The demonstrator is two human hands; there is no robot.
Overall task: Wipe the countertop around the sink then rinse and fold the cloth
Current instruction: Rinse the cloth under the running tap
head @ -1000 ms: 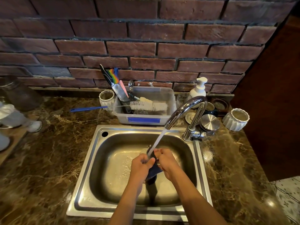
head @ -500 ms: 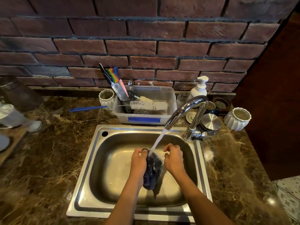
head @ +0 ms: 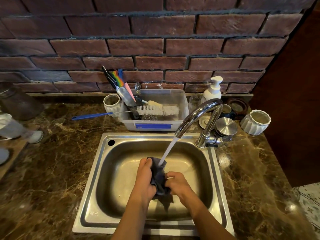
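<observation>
Cloth (head: 158, 179) bunched upright between both hands: left hand (head: 145, 177) gripping top under stream (head: 168, 149), right hand (head: 178, 183) pinching lower.

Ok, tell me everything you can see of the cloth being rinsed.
The cloth is dark, grey-blue, and looks like soft, wet fabric, bunched into a crumpled wad rather than spread or folded. It is held above the basin of the steel sink, not resting on the bottom. The left hand grips its upper part; the right hand pinches its lower side. The stream of water from the faucet lands on its top edge. A loose end hangs below the hands.
</observation>
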